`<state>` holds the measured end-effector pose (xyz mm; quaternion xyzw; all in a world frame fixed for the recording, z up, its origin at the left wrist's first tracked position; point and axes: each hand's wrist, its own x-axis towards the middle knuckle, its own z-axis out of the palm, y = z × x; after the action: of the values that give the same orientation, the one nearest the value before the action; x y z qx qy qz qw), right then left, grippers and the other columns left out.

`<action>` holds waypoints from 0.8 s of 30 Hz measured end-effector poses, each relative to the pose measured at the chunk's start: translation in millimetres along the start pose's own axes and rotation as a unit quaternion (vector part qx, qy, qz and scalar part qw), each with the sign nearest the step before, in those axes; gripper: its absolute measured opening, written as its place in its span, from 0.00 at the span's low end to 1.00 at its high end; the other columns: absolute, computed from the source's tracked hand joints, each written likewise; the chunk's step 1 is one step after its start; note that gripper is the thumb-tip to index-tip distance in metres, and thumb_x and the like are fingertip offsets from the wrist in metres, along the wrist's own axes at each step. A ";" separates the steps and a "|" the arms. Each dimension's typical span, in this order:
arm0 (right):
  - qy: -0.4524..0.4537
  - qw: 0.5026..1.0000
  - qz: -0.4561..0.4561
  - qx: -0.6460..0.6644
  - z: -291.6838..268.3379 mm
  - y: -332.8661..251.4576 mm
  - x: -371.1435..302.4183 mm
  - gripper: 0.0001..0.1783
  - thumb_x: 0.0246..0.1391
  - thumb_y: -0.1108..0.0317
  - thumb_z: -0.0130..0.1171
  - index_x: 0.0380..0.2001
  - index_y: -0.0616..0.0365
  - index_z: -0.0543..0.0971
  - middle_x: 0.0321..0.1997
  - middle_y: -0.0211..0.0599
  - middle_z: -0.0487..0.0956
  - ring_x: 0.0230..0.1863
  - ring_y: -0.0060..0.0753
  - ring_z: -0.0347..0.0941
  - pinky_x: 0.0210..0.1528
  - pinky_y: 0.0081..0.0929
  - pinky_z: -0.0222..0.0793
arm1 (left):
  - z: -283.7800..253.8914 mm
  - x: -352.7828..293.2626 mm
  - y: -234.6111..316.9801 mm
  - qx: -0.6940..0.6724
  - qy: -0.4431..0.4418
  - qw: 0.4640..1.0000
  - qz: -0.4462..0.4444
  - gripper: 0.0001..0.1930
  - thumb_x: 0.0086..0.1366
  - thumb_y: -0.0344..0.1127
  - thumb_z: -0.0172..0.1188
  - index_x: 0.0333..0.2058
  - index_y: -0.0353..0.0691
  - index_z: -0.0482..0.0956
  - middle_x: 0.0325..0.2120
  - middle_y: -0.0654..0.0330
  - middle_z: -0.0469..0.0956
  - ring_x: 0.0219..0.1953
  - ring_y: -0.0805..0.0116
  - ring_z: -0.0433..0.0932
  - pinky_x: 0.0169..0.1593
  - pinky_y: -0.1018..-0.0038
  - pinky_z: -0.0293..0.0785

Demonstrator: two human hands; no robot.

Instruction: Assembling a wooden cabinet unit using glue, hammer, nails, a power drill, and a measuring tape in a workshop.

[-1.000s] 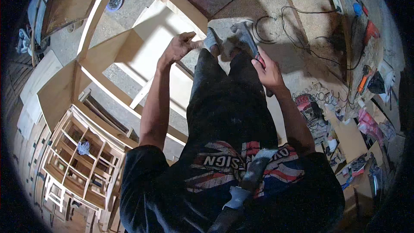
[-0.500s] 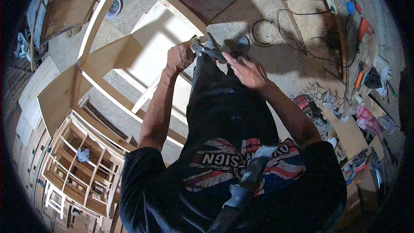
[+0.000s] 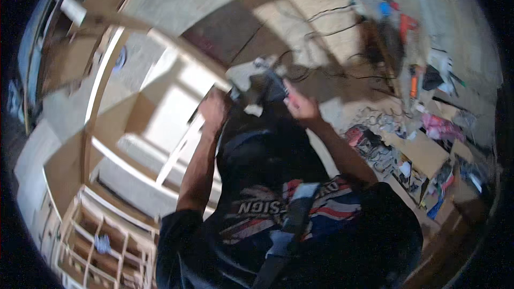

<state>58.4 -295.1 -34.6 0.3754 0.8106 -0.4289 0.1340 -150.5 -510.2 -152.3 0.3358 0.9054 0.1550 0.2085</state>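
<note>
My right hand [image 3: 303, 108] is wrapped round the handle of a hammer [image 3: 274, 77]. Its head is raised away from me, beyond the frame's corner, and motion blurs it. My left hand [image 3: 214, 108] is closed at the near right corner of a pale wooden frame [image 3: 184, 55], seemingly gripping its end. Whether a small piece is pinched in those fingers is hidden. A white panel [image 3: 170, 108] lies inside the frame, left of my left hand.
A second wooden frame with slats [image 3: 99, 225] stands at lower left. Black cables [image 3: 332, 29] cross the floor at upper right. An orange-handled tool [image 3: 413, 83], a pink bag [image 3: 441, 127] and cardboard [image 3: 425, 152] lie along the right side.
The hammer has lifted from beside my left hand, and its head now stands apart from it. My left hand stays at the frame's corner. The whole view has shifted.
</note>
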 end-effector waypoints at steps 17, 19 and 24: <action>0.370 0.929 -0.011 0.007 -234.1 121.1 138.3 0.12 0.58 0.64 0.57 0.41 0.60 0.75 0.28 0.54 0.79 0.33 0.62 0.77 0.33 0.49 0.71 | 4.2 1.1 17.0 0.005 0.124 0.989 -0.080 0.16 0.52 0.46 0.72 0.22 0.43 0.74 0.21 0.56 0.78 0.26 0.50 0.79 0.31 0.58 0.74; 0.443 0.894 -0.037 -0.046 -297.6 146.2 184.9 0.15 0.58 0.64 0.58 0.47 0.55 0.77 0.35 0.54 0.81 0.38 0.61 0.78 0.39 0.49 0.71 | 4.8 1.8 18.9 -0.001 0.111 0.987 -0.117 0.18 0.49 0.47 0.74 0.21 0.44 0.73 0.19 0.56 0.78 0.25 0.50 0.78 0.30 0.58 0.73; 0.402 0.888 0.192 -0.115 -426.6 192.8 293.2 0.21 0.50 0.57 0.66 0.43 0.59 0.80 0.40 0.53 0.81 0.46 0.57 0.79 0.48 0.47 0.74 | 4.1 2.0 19.5 0.029 0.120 0.984 -0.131 0.19 0.47 0.48 0.75 0.20 0.43 0.73 0.18 0.55 0.77 0.23 0.49 0.77 0.28 0.58 0.72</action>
<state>42.6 256.8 -53.1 0.6458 0.7510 -0.1106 -0.0817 -139.3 -494.2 -148.2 0.1986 0.9643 0.1391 0.1068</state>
